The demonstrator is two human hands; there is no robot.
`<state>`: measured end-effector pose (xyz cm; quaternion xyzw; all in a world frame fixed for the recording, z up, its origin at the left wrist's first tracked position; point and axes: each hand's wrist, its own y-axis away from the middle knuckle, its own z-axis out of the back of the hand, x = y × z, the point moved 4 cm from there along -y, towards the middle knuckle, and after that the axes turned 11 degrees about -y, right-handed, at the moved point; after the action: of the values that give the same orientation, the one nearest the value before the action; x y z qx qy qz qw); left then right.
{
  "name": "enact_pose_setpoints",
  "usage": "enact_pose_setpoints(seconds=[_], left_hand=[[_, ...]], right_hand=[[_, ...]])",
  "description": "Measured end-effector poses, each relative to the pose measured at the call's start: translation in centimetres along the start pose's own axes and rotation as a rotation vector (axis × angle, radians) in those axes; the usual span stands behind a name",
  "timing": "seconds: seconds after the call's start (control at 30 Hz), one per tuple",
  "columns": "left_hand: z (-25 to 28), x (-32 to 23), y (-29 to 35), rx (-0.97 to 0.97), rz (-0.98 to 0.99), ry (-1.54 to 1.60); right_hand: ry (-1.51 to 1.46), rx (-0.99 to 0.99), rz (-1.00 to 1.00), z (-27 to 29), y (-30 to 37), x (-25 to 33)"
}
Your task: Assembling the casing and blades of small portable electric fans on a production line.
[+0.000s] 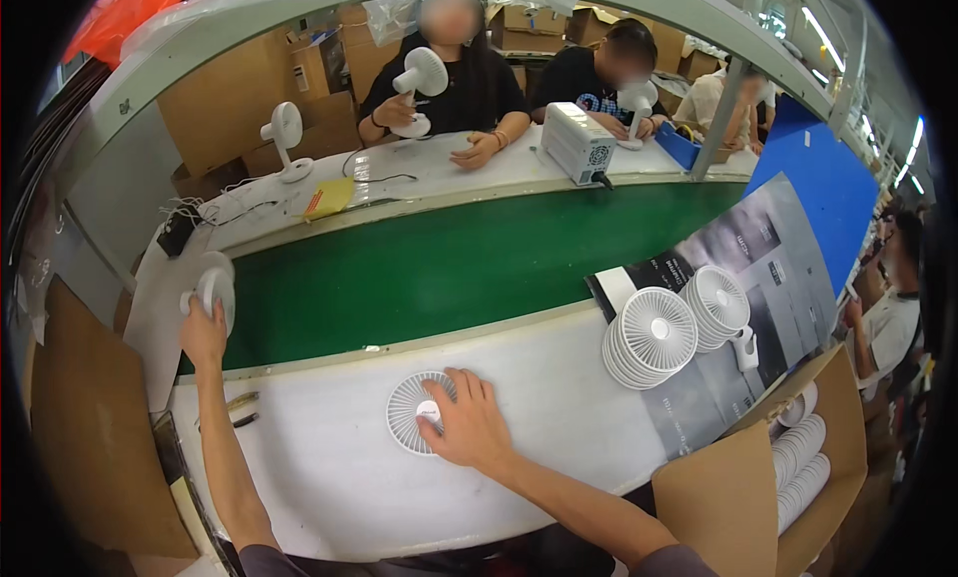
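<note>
At the left end of the green belt, my left hand (205,327) is closed around a small white fan (222,289), blurred by motion. My right hand (469,417) grips a round white fan grille (404,414) lying flat on the near white worktop. Its thumb is near the hub and its fingers bend over the right side of the rim. Right of it stand two stacks of white grilles, the nearer stack (654,332) and the farther one (717,302). A white fan handle part (744,347) lies beside them.
A green conveyor belt (429,263) crosses the bench. An open carton (718,497) with white grilles stands at the lower right. Small tools (242,407) lie near my left forearm. Opposite, a person holds a white fan (421,73); another fan (286,128) stands nearby. A white power box (577,143) sits farther right.
</note>
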<state>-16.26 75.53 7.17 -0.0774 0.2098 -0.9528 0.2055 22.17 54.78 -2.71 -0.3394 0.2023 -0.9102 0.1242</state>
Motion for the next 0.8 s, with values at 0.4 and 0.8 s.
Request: enact_pose_setpoints(seconds=[0.4, 0.8], left_hand=[[28.4, 5.2, 13.1, 0.304, -0.646, 0.682], [31.3, 15.4, 31.2, 0.223, -0.749, 0.652]], right_hand=[[0.056, -0.045, 0.059, 1.5, 6.2, 8.2], [0.075, -0.085, 0.078, 2.9, 14.6, 14.6]])
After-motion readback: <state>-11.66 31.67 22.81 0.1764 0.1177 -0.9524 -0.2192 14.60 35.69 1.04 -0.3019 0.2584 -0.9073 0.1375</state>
